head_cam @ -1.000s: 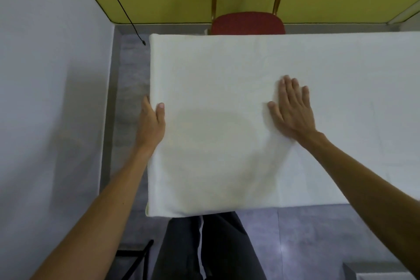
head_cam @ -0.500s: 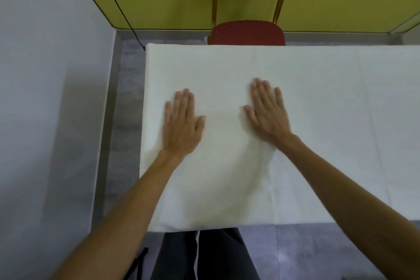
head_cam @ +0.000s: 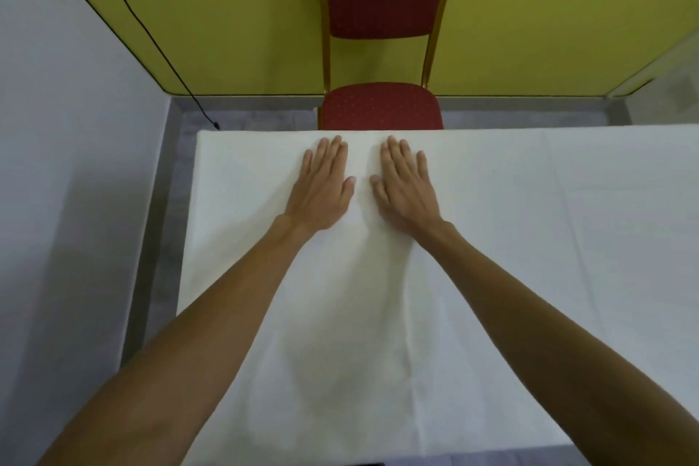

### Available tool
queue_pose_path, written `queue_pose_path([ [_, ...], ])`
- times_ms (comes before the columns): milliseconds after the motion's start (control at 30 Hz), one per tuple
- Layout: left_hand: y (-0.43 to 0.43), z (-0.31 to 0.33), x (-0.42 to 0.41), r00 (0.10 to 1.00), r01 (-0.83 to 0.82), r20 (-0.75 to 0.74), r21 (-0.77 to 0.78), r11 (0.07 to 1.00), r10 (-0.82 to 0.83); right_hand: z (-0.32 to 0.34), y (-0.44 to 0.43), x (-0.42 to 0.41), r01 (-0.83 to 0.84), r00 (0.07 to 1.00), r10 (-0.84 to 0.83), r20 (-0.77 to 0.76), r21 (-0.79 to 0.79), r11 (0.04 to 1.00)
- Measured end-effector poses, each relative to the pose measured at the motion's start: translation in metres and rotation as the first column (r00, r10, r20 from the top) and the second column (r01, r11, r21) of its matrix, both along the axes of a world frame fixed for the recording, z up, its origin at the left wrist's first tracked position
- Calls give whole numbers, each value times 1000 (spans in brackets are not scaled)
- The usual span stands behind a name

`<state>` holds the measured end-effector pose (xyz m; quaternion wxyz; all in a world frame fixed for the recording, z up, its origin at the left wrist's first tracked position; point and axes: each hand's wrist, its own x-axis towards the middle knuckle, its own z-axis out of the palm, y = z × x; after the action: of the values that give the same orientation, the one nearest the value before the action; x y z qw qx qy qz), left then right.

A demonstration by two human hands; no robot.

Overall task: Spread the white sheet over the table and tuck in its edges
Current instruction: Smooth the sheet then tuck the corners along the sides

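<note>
The white sheet point(head_cam: 472, 257) lay flat across the table, covering its whole visible top, with faint creases running toward the near edge and one fold line far out at 2 o'clock. Both hands pressed palm-down on it near the far edge, at about 12 o'clock: the left hand point(head_cam: 323, 187) and the right hand point(head_cam: 404, 187) sat side by side, thumbs nearly meeting, fingers stretched out flat and gripping nothing. A red chair point(head_cam: 380, 108) stood just beyond the far edge, its seat touching or almost touching the sheet's border, in front of a yellow wall point(head_cam: 227, 11). A black cable point(head_cam: 151, 38) ran down that wall to the grey floor point(head_cam: 170, 182) at 10 o'clock. The sheet's left edge was fully in view, with a strip of floor between it and the pale side wall point(head_cam: 56, 163); the right side ran out of frame.
</note>
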<state>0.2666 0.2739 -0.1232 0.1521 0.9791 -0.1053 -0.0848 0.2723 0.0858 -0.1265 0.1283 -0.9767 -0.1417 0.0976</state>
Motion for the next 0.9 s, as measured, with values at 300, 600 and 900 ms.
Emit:
queue_pose_path([
  [300, 106, -6, 27, 996, -76, 57, 180, 981, 67, -7, -100, 23, 206, 978, -203, 52, -73, 976],
  [600, 130, -8, 23, 995, -87, 56, 194, 977, 78, 2, -96, 7, 415, 910, -415, 4, -44, 909],
  [900, 133, -2, 21, 998, -57, 35, 129, 990, 53, 0, 90, -44, 247, 968, -248, 24, 64, 967],
])
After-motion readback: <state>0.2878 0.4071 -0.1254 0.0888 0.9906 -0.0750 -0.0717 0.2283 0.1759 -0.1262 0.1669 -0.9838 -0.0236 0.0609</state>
